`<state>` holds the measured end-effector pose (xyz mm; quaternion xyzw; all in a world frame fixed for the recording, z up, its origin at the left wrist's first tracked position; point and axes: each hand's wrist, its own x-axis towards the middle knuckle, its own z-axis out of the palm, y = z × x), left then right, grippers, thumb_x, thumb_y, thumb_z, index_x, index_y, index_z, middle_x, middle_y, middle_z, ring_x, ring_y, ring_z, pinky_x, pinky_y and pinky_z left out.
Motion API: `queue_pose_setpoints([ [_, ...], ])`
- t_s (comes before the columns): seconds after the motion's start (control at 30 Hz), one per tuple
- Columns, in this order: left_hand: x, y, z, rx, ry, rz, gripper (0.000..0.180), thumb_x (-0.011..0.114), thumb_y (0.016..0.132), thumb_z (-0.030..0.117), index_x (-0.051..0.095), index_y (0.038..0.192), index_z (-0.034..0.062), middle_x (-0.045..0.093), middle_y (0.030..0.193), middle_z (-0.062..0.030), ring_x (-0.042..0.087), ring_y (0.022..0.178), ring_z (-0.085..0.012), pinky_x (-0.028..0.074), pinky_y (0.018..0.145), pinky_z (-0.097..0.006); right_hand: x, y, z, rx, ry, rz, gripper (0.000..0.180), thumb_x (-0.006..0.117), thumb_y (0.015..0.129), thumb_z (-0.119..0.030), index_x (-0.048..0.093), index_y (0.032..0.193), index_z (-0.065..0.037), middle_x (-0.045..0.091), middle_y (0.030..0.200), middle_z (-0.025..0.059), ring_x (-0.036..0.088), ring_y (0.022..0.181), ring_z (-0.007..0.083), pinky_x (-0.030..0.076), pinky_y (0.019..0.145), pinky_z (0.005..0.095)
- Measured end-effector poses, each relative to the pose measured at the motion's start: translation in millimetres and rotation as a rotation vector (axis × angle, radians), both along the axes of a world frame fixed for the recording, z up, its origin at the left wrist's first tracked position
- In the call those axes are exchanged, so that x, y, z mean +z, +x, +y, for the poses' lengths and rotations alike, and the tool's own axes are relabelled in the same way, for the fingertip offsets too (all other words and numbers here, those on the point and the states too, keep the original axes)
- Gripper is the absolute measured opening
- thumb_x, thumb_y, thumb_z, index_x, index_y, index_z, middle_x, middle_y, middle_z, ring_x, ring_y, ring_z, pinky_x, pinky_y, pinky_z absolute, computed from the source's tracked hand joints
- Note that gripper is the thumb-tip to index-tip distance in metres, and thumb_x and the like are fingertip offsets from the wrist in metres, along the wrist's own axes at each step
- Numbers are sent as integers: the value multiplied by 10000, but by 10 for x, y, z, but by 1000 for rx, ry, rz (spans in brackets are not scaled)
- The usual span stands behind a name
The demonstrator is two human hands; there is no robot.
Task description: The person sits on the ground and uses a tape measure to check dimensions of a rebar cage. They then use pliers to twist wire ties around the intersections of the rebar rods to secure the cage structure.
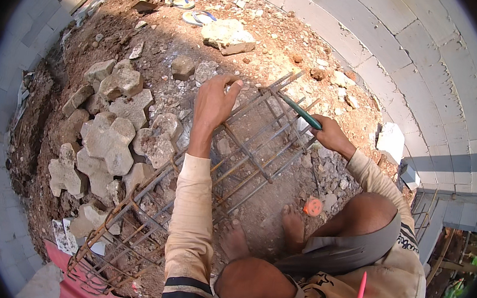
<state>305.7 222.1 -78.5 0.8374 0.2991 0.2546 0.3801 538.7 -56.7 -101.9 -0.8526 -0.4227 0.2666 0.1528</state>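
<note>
here, two hands on a rebar cage

the cage (238, 154) lies slanted across the dirt, beside broken pavers (109, 137). the left hand (214, 101) rests on its upper end, fingers curled over a bar — clamped on it. the right hand (330, 135) is closed round a green-handled tool (300, 113) set against the cage's far corner. bare feet stand just below — an orange tape measure (313, 206) lies beside them.

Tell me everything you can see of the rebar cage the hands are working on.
The rebar cage is a long lattice of rusty brown steel bars tied with rectangular stirrups. It lies on rubble-strewn dirt, running diagonally from lower left to upper right beside grey paving stones. The left hand grips a bar near its far end; the right hand holds a green-handled tool against it.
</note>
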Motion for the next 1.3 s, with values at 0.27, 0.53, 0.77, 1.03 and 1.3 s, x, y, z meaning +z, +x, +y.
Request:
queue_pose_setpoints([
  [0.27,-740,1195,455,-423,-89,478,489,627,917,426,745,1027,-36,743,1019,-280,718,945,-369,523,859,-471,-36,-191,95,-48,340,-197,324,816,837,-112,505,909,-56,507,763,140,553,741,317,462,720,448],
  [0.53,-696,1509,365,-430,-79,656,462,646,808,323,747,997,-85,722,1049,-339,725,942,-429,536,815,-490,208,-91,-11,-75,174,-178,205,759,903,-181,604,1003,-94,681,811,182,684,790,400,502,718,502],
  [0.77,-574,1532,187,-323,-37,592,494,600,804,269,726,1082,-119,698,1139,-364,696,1114,-481,546,943,-488,325,-21,7,64,195,-325,232,750,904,-152,565,1030,-92,618,736,173,634,717,402,438,669,509],
  [1.03,-75,1319,155,-459,51,580,324,592,894,237,733,1036,-17,744,1018,-273,710,919,-463,551,827,-528,350,9,-43,85,115,-538,243,642,881,-57,646,1113,-131,668,764,156,673,820,413,414,723,589],
  [1.3,-491,332,-844,-365,727,111,159,615,894,92,682,1035,63,681,1026,-100,635,1093,-299,484,969,-450,292,-49,-376,-49,234,-305,218,744,893,-135,563,995,-71,617,768,196,623,729,415,471,673,489],
])
